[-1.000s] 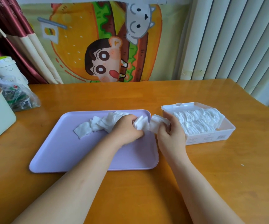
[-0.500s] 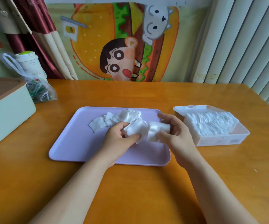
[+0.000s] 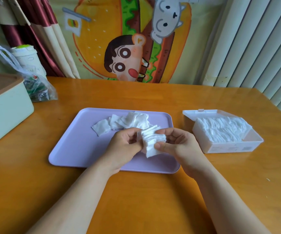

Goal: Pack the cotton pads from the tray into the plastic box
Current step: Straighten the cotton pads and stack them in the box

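Observation:
A stack of white cotton pads [image 3: 152,141] is held above the lilac tray [image 3: 72,146], squeezed between both hands. My left hand [image 3: 124,149] grips its left side and my right hand [image 3: 176,146] pinches its right side with thumb and fingers. Several loose cotton pads [image 3: 122,123] lie spread on the far part of the tray. To the right stands the open plastic box [image 3: 252,143], with a row of white pads [image 3: 222,130] packed inside and a gap at its right end.
A pale green box with a brown lid [image 3: 3,105] stands at the left table edge. Behind it are a clear bag of small items [image 3: 35,85] and a white cup [image 3: 28,59]. A curtain and blinds hang behind the wooden table [image 3: 153,200].
Both hands lifted the pads off the tray, drew back toward me and pressed them together into one stack. The camera view shifted, so tray and box appear further right.

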### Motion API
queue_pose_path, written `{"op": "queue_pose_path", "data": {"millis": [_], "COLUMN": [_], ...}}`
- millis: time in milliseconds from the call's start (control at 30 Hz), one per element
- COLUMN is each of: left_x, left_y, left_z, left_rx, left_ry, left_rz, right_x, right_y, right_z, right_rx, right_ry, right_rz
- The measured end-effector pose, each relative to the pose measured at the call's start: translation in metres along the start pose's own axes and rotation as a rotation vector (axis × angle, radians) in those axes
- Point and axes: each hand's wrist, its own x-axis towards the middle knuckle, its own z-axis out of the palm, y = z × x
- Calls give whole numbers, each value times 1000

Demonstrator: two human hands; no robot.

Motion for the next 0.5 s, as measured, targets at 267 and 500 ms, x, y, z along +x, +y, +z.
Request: {"op": "queue_pose_path", "data": {"millis": [267, 500], "left_x": [-3, -3], "left_y": [1, 2], "left_z": [-1, -5], "left_rx": [21, -53], "left_ry": [-93, -143], "left_rz": [5, 5], "right_x": [1, 0], "right_y": [2, 4], "right_z": [-4, -9], "right_rx": [-75, 52], "right_ry": [14, -142], "right_rz": [-49, -69]}}
